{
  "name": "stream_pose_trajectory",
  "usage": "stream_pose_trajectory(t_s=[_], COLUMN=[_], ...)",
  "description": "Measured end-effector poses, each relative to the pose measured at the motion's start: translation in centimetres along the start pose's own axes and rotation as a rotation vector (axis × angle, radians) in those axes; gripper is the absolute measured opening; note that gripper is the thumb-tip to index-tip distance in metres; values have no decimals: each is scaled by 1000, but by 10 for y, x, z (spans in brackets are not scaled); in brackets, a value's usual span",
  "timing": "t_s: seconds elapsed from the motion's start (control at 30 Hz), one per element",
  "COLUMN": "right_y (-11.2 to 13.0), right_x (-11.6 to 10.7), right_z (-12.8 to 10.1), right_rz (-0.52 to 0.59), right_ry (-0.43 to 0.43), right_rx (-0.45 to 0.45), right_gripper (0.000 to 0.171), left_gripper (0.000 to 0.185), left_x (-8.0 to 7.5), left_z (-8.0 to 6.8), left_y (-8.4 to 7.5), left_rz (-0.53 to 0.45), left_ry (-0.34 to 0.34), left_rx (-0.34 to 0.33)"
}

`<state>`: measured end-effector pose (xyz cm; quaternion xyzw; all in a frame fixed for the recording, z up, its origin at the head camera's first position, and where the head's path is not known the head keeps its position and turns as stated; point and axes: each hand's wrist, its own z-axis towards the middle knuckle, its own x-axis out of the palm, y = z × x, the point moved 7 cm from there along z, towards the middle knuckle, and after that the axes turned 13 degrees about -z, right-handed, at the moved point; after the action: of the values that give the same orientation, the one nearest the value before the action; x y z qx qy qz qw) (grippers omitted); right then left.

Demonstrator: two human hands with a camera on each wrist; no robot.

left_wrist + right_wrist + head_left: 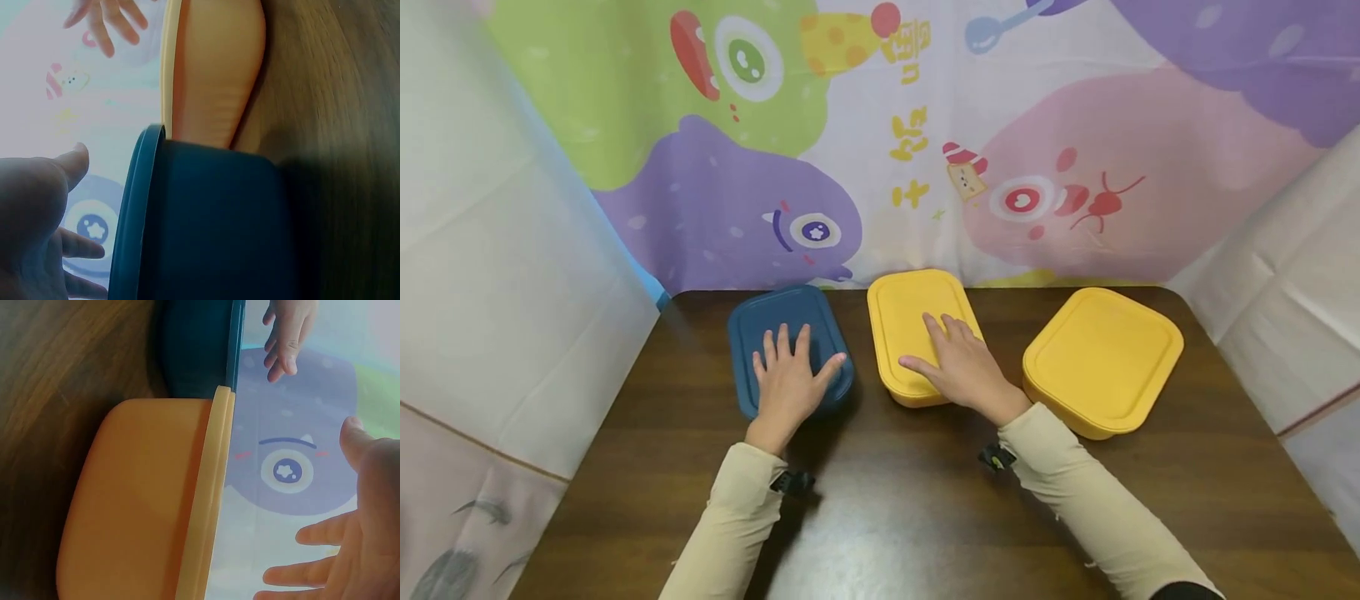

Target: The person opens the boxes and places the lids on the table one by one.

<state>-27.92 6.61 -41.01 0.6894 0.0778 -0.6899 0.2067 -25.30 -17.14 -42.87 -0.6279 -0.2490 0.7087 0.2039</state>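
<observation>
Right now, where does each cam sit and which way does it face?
Head: above, looking down at the table; both sleeves, left hand flat on the blue box, right hand flat on the middle yellow box.
Left wrist: at table level, side-on to the blue box; left hand shows.
Right wrist: side-on to the yellow box; right hand shows.
Shared: both wrist views catch both boxes and the opposite hand.

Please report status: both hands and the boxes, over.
Left hand flat on blue box. Right hand flat on middle yellow box. Second yellow box untouched at right. Nothing in the way.
</observation>
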Motion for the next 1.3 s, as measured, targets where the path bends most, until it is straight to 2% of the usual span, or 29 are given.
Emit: stream_pose_trajectory(t_s=[0.27,0.6,1.0,1.3], right_y=[20,48,78,95], right_x=[-2,5,17,25], right_z=[10,20,25,27], right_rz=[26,47,121,154], right_ry=[20,40,66,49], right_rx=[-21,-62,-106,-140], right_gripper=[85,86,87,87], left_gripper=[84,85,87,90], left_x=[-14,-26,-32,-34], left_z=[0,-2,-4,-7], left_y=[19,40,60,70], left_rz=[-38,-78,-97,-131], left_ry=[-17,-28,-36,-25], left_rx=[-59,-133,-196,-228])
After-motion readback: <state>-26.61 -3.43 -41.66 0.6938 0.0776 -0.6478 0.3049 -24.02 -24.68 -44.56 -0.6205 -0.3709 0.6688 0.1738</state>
